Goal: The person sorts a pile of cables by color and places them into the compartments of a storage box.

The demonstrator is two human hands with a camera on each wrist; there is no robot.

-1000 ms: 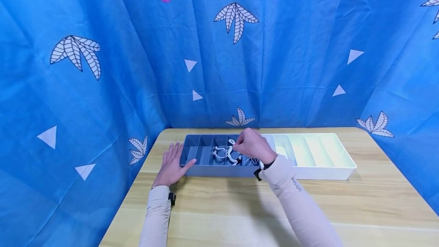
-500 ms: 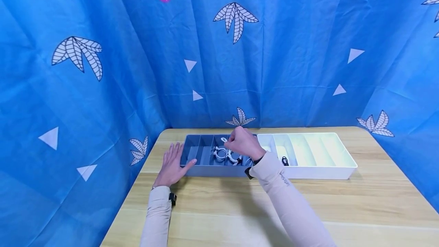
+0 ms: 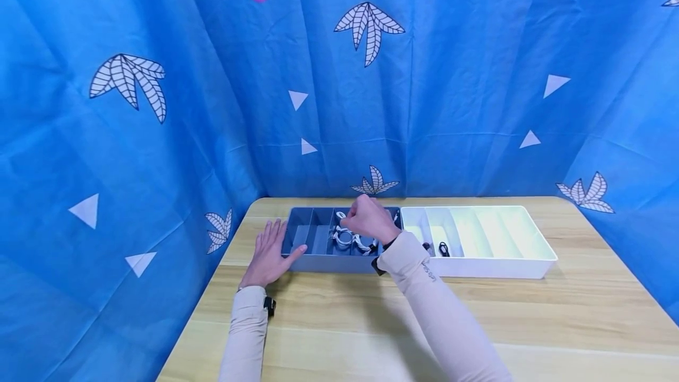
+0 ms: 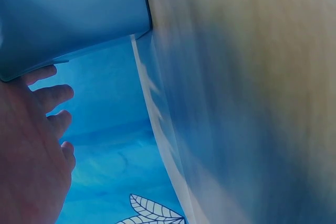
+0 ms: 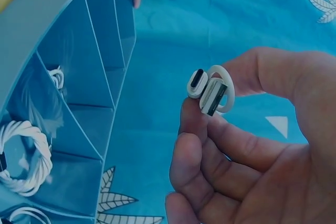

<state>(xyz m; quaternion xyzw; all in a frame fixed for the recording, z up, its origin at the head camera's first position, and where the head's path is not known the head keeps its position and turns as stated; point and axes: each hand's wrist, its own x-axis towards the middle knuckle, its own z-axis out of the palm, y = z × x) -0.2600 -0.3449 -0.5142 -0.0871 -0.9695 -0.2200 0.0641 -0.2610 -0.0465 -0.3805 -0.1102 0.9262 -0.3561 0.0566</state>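
Observation:
My right hand pinches a short white USB cable between thumb and fingers, above the dark grey-blue divided tray. In the right wrist view, the cable's USB-A plug and its USB-C plug stick out side by side, with a white loop around them. Below lie white coiled cables in the tray's middle compartments. My left hand rests against the tray's left end, fingers along the side and thumb at the front rim. In the left wrist view its fingers reach past the tray's edge.
A white divided tray adjoins the dark one on the right. It holds a small black cable and another dark piece near its front wall. Both trays stand on a wooden table, close to a blue patterned curtain.
My right hand has moved left over the dark tray, carrying the white USB cable. Dark items in the white tray have come into sight behind the arm. The left hand has stayed put.

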